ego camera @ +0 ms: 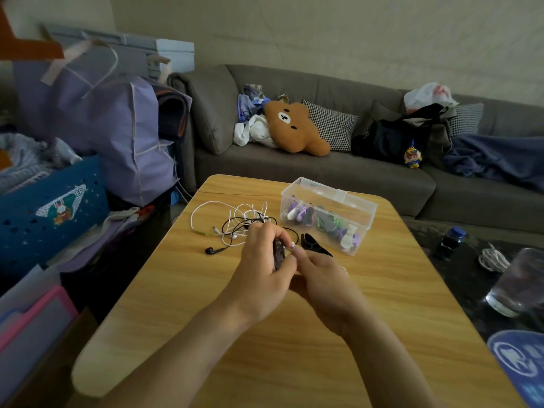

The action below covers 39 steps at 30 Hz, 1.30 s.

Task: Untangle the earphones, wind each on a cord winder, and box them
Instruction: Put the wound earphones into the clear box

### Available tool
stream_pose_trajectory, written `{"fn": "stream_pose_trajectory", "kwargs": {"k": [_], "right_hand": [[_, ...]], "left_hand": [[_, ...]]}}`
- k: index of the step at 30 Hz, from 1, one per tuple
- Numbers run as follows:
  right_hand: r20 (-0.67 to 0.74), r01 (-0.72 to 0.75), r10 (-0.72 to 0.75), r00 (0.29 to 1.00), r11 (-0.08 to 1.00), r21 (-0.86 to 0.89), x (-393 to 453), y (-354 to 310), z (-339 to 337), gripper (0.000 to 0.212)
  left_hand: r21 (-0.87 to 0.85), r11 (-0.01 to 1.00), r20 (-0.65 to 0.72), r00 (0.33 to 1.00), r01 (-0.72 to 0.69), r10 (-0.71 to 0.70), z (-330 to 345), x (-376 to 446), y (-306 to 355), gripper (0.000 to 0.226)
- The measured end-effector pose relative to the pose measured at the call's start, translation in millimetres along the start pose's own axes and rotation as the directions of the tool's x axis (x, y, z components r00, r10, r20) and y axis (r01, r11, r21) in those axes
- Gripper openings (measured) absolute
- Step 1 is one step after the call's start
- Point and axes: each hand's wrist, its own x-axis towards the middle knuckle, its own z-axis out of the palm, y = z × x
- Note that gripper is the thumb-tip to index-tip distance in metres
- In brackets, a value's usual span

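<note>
Tangled white and black earphones [235,222] beside clear box [326,214]; dark winder [278,254] in fingers [282,240]

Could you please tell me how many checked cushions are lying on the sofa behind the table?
2. One checked cushion leans beside the brown bear pillow mid-sofa; the other stands further right, partly hidden behind the black bag. Others could be buried under the clutter.

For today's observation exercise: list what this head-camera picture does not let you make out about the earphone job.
- Dark winder, head view: mostly covered by the left hand and right hand; shape unclear.
- Cord at the fingertips: too thin to trace.
- Tangled earphones: number of pairs unclear, cords overlap.
- Clear box: contents blurred by its walls.
</note>
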Motion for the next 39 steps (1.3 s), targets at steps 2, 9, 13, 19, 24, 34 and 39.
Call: {"fn": "stream_pose_trajectory", "kwargs": {"k": [2,9,13,19,24,34,39], "right_hand": [[-0.152,0.093,-0.163,0.975,0.916,-0.389,5,5,-4,0.035],[0.119,0.371,-0.515,0.849,0.42,-0.828,-3,2,-1,0.024],[0.142,0.348,-0.465,0.874,0.395,-0.85,1,9,-1,0.028],[0.146,0.354,-0.587,0.796,0.257,-0.899,0,11,8,0.018],[0.096,0.353,-0.599,0.795,0.328,-0.876,0,11,18,0.02],[-0.045,0.426,-0.676,0.736,0.514,-0.744,-1,17,25,0.008],[-0.145,0.389,-0.605,0.783,0.658,-0.644,-2,12,16,0.009]], "left_hand": [[0.06,0.998,-0.053,0.999,0.006,-0.003,-1,0,-6,0.027],[-0.11,0.971,0.242,0.953,0.214,-0.183,-11,5,-14,0.027],[0.036,0.978,0.355,0.912,0.207,-0.206,-8,2,-19,0.017],[0.097,0.968,0.252,0.935,0.232,-0.249,3,4,-31,0.016],[0.008,0.949,0.1,0.944,0.316,-0.315,6,7,-31,0.026],[0.02,0.956,-0.097,0.952,0.292,-0.289,2,3,-20,0.022],[0.027,0.975,0.007,0.975,0.22,-0.22,-2,2,-22,0.014]]}}
